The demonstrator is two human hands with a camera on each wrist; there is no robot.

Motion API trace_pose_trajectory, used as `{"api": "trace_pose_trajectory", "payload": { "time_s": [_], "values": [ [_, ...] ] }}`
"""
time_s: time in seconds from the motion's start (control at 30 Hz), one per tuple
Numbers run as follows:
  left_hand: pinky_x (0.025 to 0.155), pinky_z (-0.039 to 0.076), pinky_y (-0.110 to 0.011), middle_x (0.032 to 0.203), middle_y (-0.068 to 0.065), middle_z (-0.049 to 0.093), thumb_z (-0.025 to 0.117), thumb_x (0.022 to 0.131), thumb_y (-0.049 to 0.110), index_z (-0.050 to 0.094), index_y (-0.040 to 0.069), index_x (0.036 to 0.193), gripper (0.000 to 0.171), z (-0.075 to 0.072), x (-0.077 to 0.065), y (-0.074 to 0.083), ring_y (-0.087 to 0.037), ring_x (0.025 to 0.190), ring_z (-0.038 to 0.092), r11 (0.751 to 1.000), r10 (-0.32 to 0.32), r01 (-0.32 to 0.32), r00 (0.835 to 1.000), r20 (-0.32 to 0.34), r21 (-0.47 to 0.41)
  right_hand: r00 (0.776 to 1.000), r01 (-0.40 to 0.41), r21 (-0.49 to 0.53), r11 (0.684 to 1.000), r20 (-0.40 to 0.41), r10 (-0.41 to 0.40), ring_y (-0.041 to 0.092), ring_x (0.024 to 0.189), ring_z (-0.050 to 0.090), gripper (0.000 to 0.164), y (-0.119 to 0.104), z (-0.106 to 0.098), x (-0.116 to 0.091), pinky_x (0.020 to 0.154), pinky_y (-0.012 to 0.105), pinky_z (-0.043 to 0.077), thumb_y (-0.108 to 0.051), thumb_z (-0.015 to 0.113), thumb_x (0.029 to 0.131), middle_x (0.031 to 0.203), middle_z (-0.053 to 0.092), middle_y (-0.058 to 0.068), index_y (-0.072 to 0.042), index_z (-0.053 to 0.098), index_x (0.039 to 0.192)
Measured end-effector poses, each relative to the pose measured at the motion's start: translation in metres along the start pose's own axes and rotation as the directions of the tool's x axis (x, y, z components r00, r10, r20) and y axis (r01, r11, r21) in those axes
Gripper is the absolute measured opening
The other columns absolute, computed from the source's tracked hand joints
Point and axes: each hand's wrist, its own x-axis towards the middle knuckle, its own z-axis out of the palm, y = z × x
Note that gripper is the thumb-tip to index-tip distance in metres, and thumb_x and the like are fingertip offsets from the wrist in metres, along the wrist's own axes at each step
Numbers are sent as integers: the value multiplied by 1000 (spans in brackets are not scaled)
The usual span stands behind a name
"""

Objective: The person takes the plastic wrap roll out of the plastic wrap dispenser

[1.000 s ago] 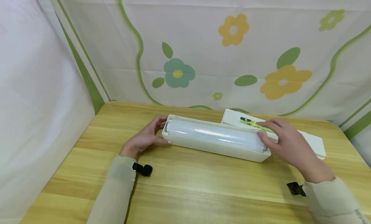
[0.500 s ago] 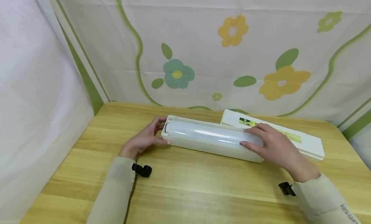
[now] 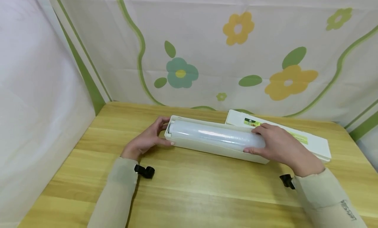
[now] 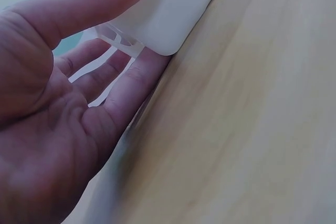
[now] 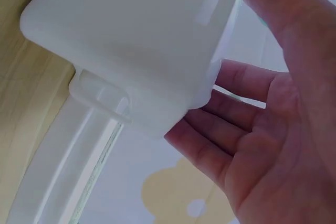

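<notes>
A roll of plastic wrap (image 3: pixel 212 133) lies lengthwise in a long white dispenser box (image 3: pixel 203 146) whose top is off. At the box's left end, my left hand (image 3: pixel 147 138) grips it, thumb along the front wall and fingers around the far side. The left wrist view shows the thumb over the box's pale wall (image 4: pixel 173 9). My right hand (image 3: pixel 282 146) is over the right end, with thumb and fingers spread across the wrap roll and pinching it. From the right wrist, the fingers (image 5: pixel 210 150) reach past the box's end wall (image 5: pixel 131 40); the roll's right end is hidden under the hand.
Behind the box on the right lies its white lid (image 3: pixel 317 146) with a yellow-green label (image 3: pixel 299 138), partly covered by the right hand. The wooden table (image 3: pixel 200 195) runs back to a flower-printed cloth (image 3: pixel 206 41). A white cloth (image 3: pixel 38 106) hangs at the left.
My right hand has moved left from the box's right end onto the wrap roll, with its thumb along the near side. The left hand keeps its place at the left end.
</notes>
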Motion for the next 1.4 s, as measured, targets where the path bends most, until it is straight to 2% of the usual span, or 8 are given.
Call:
{"api": "trace_pose_trajectory", "payload": {
  "time_s": [0.2,0.33,0.43,0.53,0.67,0.8,1.0,1.4],
  "values": [
    [101,56,-32,164,-11,45,89,81,-6,41,14,152,88,0,-1,1,-37,152,40,1000,6,-6,1000,9,-2,1000,-1,10,1000,24,0,28,98,71,70,-2,-1,4,87,49,57,-61,87,83,121,76,16,-3,77,123],
    [110,52,-40,164,-10,45,89,80,-6,41,15,152,89,0,-1,3,-37,154,39,1000,-3,3,1000,1,11,1000,3,4,1000,28,-3,22,87,66,64,-5,-3,8,79,43,54,-57,90,81,105,77,9,-4,78,114],
    [114,48,-43,164,-8,45,90,80,-5,41,15,152,89,0,0,4,-36,154,39,1000,-6,6,1000,-3,16,999,-14,-10,1000,44,15,23,84,64,65,-8,-4,10,78,45,54,-58,91,80,101,75,9,-3,78,112],
    [111,51,-39,164,-9,45,90,80,-6,41,15,152,89,-1,1,4,-36,154,40,1000,-5,5,1000,-2,9,998,-33,-22,999,52,34,29,91,67,70,-8,-2,11,82,51,56,-60,89,81,109,75,16,-2,77,118],
    [104,54,-32,163,-10,46,90,79,-6,42,15,151,90,-1,1,4,-36,153,41,1000,-5,5,1000,-7,2,998,-65,-2,998,22,65,35,100,71,77,-6,1,7,84,55,57,-65,86,82,123,75,20,-3,76,127],
    [110,51,-38,163,-10,47,91,79,-5,42,16,151,90,-1,1,4,-35,153,41,1000,-7,7,1000,-14,8,996,-82,-3,997,-36,82,37,100,72,81,-2,8,1,78,56,58,-69,83,82,127,74,21,-6,75,133],
    [116,46,-45,164,-9,45,91,79,-6,41,16,152,91,0,0,2,-35,154,39,1000,-19,19,1000,-9,9,990,-14,-20,1000,-140,11,42,105,71,70,0,22,-6,87,59,56,-58,84,88,123,73,22,-4,74,131],
    [109,52,-36,166,-7,44,90,80,-7,41,16,154,91,-1,2,5,-34,156,39,1000,-22,22,1000,1,16,974,36,35,999,-225,-27,38,108,64,64,6,35,-10,82,47,43,-52,84,90,121,68,19,0,72,126]
  ]
}}
